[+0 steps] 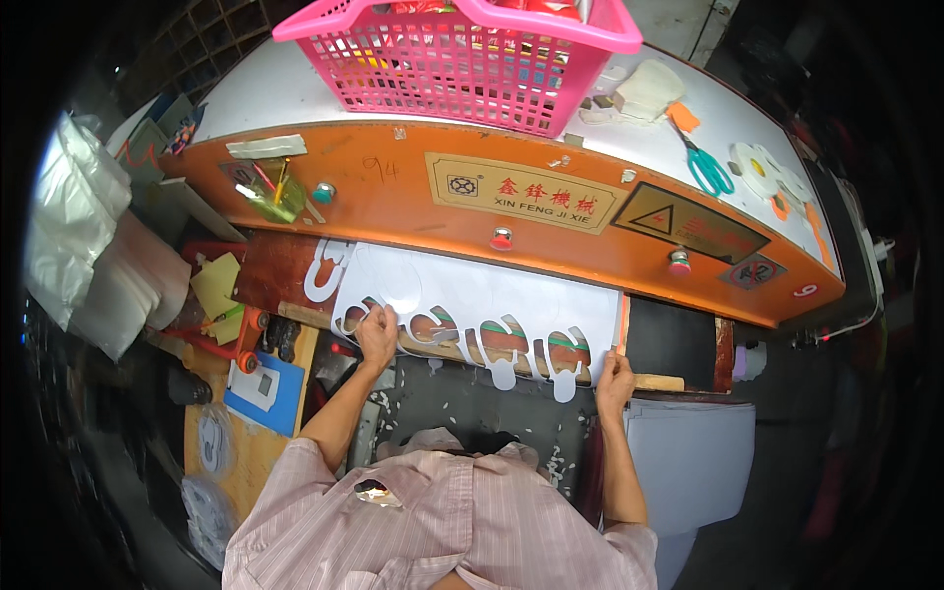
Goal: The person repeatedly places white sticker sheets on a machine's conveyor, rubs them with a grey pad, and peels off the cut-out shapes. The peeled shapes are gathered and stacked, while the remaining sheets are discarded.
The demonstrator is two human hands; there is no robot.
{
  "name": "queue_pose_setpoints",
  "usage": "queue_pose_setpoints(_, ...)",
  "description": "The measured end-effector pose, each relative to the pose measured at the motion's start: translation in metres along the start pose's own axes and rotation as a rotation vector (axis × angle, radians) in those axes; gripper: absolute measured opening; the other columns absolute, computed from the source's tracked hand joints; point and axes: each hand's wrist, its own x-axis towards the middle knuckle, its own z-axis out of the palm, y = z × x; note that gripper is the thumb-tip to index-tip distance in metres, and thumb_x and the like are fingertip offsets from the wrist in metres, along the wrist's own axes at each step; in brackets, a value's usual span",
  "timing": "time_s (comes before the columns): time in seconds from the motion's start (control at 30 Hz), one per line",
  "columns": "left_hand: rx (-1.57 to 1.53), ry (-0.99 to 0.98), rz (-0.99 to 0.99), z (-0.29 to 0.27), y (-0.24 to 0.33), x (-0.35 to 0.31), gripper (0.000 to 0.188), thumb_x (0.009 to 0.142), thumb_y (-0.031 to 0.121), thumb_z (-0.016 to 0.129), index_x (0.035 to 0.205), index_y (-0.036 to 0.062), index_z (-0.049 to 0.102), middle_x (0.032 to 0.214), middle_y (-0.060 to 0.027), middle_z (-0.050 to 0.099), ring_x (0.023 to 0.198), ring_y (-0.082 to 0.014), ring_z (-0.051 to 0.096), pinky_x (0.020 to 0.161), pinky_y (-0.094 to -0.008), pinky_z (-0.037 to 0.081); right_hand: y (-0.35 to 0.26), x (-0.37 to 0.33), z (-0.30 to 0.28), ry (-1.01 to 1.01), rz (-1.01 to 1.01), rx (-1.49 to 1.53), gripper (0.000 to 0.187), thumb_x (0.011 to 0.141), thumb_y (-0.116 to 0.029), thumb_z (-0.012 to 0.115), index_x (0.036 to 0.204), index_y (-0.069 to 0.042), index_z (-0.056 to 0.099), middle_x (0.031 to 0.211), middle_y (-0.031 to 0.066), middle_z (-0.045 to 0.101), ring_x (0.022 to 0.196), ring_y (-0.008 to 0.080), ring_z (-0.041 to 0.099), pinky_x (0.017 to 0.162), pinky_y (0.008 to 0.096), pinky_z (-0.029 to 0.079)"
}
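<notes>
Your left hand (377, 336) pinching the near edge of one flat white sheet with curved cut-outs (482, 295), your right hand (616, 380) pinching its right side, orange machine beam (457, 231) beyond

White sheet (492, 285) was thin and wide, lying mostly flat below the orange machine front (393, 177). Near side was cut up: four curved holes in a row, rounded tabs (564, 388) sticking out. Right edge looked straight.
</notes>
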Motion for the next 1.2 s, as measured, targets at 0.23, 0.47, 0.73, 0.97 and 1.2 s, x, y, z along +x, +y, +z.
queue_pose_setpoints(0.23,-0.08,-0.12,-0.031,-0.044,-0.015,-0.029,0.042,0.102,0.028,0.061,0.074,-0.0026,0.055,0.061,-0.0208,0.057,0.054,-0.0352,0.056,0.058,-0.0481,0.043,0.002,-0.061,0.005,0.15,-0.154,-0.163,0.042,0.106,-0.036,0.055,0.101,0.002,0.073,0.089,0.0249,0.071,0.093,0.0461,0.065,0.085,0.0561,0.047)
queue_pose_setpoints(0.47,-0.174,-0.201,-0.091,-0.06,-0.064,-0.054,0.042,0.102,0.026,0.06,0.075,-0.0057,0.054,0.063,-0.0234,0.056,0.054,-0.032,0.054,0.057,-0.046,0.042,0.023,-0.1,0.026,0.051,-0.045,-0.121,0.039,0.102,-0.032,0.058,0.1,0.003,0.073,0.081,0.0228,0.072,0.078,0.0394,0.071,0.074,0.0487,0.053)
queue_pose_setpoints(0.73,-0.143,-0.279,-0.156,-0.109,-0.11,-0.137,0.03,0.104,0.017,0.059,0.081,-0.0014,0.05,0.064,-0.0209,0.051,0.055,-0.0341,0.046,0.056,-0.0452,0.04,0.023,-0.172,0.031,0.102,0.128,-0.164,0.026,0.096,-0.023,0.07,0.103,0.002,0.073,0.086,0.0156,0.071,0.082,0.0267,0.068,0.078,0.0416,0.054)
queue_pose_setpoints(0.97,-0.03,-0.719,-0.24,-0.197,-0.058,-0.196,0.033,0.097,0.022,0.069,0.109,-0.0066,0.058,0.091,-0.0256,0.07,0.066,-0.0356,0.063,0.065,-0.0439,0.05,-0.056,-0.074,0.058,-0.206,-0.494,-0.46,0.09,0.072,-0.037,0.091,0.145,0.001,0.054,0.153,0.0247,0.046,0.142,0.0427,0.041,0.119,0.0526,0.034)
queue_pose_setpoints(1.2,0.218,-1.206,-0.228,-0.232,-0.019,-0.138,0.037,0.095,0.031,0.071,0.089,-0.0051,0.075,0.068,-0.018,0.071,0.067,-0.0359,0.073,0.067,-0.043,0.057,-0.034,-0.023,0.082,-0.779,-0.698,-0.396,0.091,0.066,-0.029,0.091,0.144,0.0,0.055,0.147,0.0186,0.05,0.136,0.037,0.046,0.116,0.0464,0.039)
